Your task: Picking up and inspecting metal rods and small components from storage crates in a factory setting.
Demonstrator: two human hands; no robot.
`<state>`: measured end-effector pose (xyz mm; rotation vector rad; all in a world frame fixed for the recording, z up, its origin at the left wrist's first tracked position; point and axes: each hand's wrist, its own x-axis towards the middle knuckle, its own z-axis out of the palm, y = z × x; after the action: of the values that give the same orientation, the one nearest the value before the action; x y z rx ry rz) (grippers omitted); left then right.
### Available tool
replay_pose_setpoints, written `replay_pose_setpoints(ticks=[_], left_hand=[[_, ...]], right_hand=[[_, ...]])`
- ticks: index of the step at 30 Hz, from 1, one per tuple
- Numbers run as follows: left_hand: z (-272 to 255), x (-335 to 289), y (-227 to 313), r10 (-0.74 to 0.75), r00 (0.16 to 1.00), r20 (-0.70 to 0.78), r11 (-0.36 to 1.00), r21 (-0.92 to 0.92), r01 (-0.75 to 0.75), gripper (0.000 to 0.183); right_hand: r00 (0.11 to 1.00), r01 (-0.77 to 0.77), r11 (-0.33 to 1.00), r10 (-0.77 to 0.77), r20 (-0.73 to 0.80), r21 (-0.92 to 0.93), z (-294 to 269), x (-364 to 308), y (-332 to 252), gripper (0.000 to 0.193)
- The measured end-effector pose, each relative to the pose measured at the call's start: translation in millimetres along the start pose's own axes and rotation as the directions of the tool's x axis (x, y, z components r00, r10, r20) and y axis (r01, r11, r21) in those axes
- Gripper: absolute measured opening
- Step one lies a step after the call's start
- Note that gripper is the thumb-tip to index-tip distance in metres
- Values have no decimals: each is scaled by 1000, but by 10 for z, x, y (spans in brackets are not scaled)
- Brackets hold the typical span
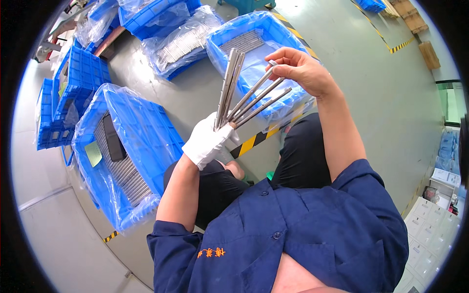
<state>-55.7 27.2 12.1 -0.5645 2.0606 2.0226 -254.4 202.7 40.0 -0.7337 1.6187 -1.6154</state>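
Note:
Several slim metal rods point(229, 85) stand fanned out from my left hand point(207, 140), which wears a white glove and is closed around their lower ends. Some of the rods are bunched together on the left side, while others spread toward the right. Bare and ungloved, my right hand point(312, 75) pinches the upper end of one spread rod point(255, 91) between thumb and fingers. Behind the rods is a blue crate point(288, 29) lined with clear plastic, with a row of similar rods point(243, 43) inside.
At the left, a plastic-lined blue crate point(156, 122) holds rows of rods, a dark phone-like slab point(113, 137) and a green paper slip point(93, 154). Stacked blue crates point(83, 73) stand behind it. Another bagged batch of rods point(183, 41) lies ahead. Yellow-black tape point(248, 145) marks the floor.

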Motion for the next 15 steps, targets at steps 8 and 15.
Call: replay_pose_setpoints(ticks=[8,15], left_hand=[[20,-79,130,-24,977,213,975,-211,70,62],[89,-131,243,-107,951,290,978,-141,153,47]], right_hand=[[999,-9,980,17,-38,198,-132,23,17,29],[978,13,976,-57,199,215,-75,34,45,30]])
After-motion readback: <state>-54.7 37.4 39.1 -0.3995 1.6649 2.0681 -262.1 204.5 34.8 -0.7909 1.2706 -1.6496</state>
